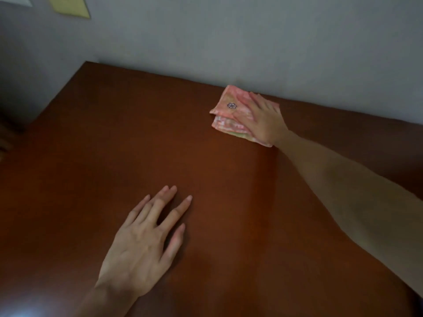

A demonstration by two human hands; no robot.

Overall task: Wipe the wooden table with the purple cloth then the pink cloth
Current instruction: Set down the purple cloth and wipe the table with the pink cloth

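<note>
A folded pink cloth with a small flower print lies on the wooden table near its far edge by the wall. My right hand presses flat on top of the cloth, arm stretched out, fingers pointing left and away. My left hand rests palm down on the bare wood near the front, fingers spread, holding nothing. No purple cloth is in view.
A grey wall runs right behind the table's far edge. A yellow paper hangs on the wall at top left. The table's left edge drops off to a dark area.
</note>
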